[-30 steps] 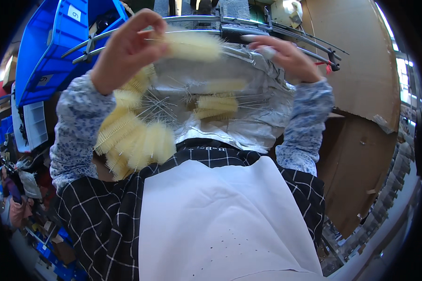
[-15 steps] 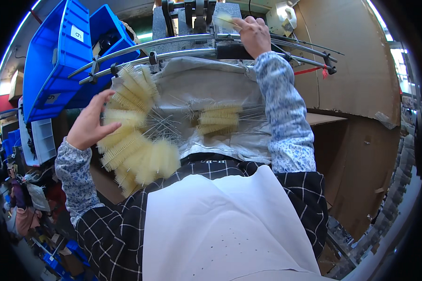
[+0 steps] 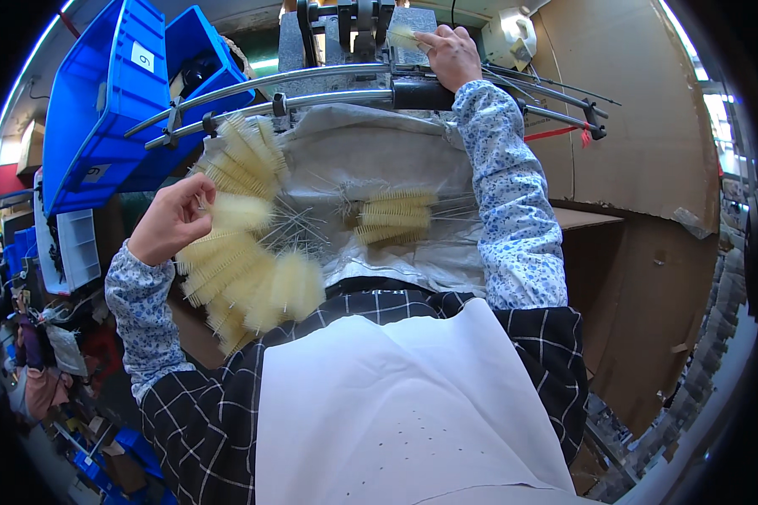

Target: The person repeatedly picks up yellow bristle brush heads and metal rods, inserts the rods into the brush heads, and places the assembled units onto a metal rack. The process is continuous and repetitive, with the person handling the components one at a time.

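Observation:
My right hand (image 3: 455,57) reaches past the metal rails and pinches a small cream-bristled wire brush (image 3: 404,36) beside the machine. On the left, my left hand (image 3: 170,220) has its fingers curled in against the thumb, at the outer end of a pale wire brush (image 3: 240,212) that it seems to grip; the exact contact is hidden by the fingers. That brush belongs to a fanned pile of wire brushes (image 3: 227,261), whose thin stems point inward. Several more brushes (image 3: 393,215) lie on the grey cloth (image 3: 362,160), stems to the right.
Two curved metal rails (image 3: 320,99) cross in front of the machine (image 3: 345,34). Blue plastic bins (image 3: 101,109) stand at the far left. Cardboard (image 3: 632,109) walls the right side, and a white bottle (image 3: 520,38) sits behind. A white apron (image 3: 396,404) covers my lap.
My left hand has gone from spread fingers to closed at the brush pile. My right hand stays by the machine with its brush, shifted slightly.

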A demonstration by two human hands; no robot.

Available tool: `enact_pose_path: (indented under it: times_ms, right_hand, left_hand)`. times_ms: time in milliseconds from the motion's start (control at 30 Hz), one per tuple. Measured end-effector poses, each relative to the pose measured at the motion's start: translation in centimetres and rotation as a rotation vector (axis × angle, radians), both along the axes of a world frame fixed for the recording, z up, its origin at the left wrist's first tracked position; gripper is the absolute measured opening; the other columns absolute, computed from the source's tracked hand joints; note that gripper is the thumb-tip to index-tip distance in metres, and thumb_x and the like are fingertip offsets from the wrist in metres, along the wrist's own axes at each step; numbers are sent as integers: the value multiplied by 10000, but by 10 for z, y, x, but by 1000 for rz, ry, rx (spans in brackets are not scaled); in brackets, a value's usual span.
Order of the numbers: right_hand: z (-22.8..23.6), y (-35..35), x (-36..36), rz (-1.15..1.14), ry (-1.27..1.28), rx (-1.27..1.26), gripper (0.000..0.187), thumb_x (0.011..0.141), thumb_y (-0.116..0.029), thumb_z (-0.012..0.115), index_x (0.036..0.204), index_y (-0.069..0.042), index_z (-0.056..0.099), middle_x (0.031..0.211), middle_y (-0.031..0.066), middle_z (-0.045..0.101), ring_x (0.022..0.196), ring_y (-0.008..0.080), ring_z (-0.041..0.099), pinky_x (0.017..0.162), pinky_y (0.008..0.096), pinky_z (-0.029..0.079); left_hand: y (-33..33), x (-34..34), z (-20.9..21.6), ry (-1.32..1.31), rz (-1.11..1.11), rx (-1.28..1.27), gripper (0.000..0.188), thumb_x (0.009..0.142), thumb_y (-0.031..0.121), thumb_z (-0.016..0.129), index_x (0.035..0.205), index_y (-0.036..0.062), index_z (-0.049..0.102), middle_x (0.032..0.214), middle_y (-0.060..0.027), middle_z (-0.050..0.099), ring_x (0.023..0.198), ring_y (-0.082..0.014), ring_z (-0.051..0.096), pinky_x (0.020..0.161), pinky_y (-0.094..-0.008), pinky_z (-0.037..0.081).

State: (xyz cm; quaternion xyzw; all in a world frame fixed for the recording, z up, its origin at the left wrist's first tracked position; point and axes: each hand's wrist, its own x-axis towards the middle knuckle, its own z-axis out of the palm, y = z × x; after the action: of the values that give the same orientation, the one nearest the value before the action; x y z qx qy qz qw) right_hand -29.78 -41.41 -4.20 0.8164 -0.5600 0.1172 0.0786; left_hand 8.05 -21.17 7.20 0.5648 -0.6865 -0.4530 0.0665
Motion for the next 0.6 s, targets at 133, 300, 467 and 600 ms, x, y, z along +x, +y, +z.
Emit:
enact_pose_path:
  times_ms: [133, 300, 467, 600]
  right_hand:
    - [4, -3, 0, -18, 36, 30, 300, 821, -185, 467, 1070, -317, 567, 963, 1, 553, 921, 187, 453, 836, 333, 344]
    - [-17, -27, -1, 4, 84, 17, 324, 823, -165, 468, 1111, -295, 540, 1055, -22, 513, 1045, 172, 396, 897, 354, 272]
    - [-19, -24, -11, -44, 131, -62, 381, 812, -247, 494, 1191, -270, 454, 1201, 1, 423, 1166, 204, 305, 945, 435, 224]
    - [-5, -6, -43, -384, -60, 103, 485, 782, -299, 514, 1246, -233, 390, 1250, 40, 395, 1213, 259, 241, 926, 514, 202]
  left_hand:
    - [-2, 0, 14, 305, 84, -153, 238, 629, -38, 459, 860, 18, 441, 794, 0, 400, 744, -66, 401, 711, -178, 341]
    - [-11, 0, 37, 361, 30, -366, 296, 611, -64, 419, 897, 9, 433, 840, -31, 404, 816, -105, 421, 810, -205, 325]
    - [-14, -3, 51, 376, 36, -488, 293, 604, -53, 453, 885, 18, 419, 840, -45, 410, 819, -137, 415, 787, -237, 334]
    - [-7, 5, 61, 433, 105, -522, 269, 614, 7, 498, 857, 58, 394, 810, -49, 363, 752, -134, 372, 680, -224, 309]
